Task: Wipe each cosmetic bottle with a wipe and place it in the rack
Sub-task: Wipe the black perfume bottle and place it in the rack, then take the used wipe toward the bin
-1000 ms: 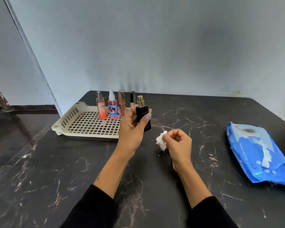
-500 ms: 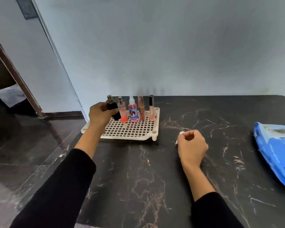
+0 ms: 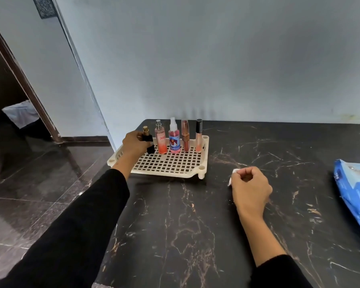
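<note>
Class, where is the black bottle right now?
The black bottle stands in the rack at the row's left end, beside the pink spray bottle, gripped by the left hand.

Left arm: extended forward and to the left, forearm covered by a black sleeve to the wrist. The left hand (image 3: 135, 144) is seen from the back, wrist roughly straight, fingers curled to the right and closed around the black bottle (image 3: 149, 142); the bottle stands upright just beyond the fingertips' side of the palm, its gold cap above the thumb line.

Right arm: forearm bare from wrist to mid-forearm, black sleeve pushed up near the elbow. The right hand (image 3: 250, 183) is a loose fist, knuckles up, fingers folded inward. The white wipe (image 3: 233, 175) protrudes at the thumb-and-index side, pinched there.

Both hands are well apart.
</note>
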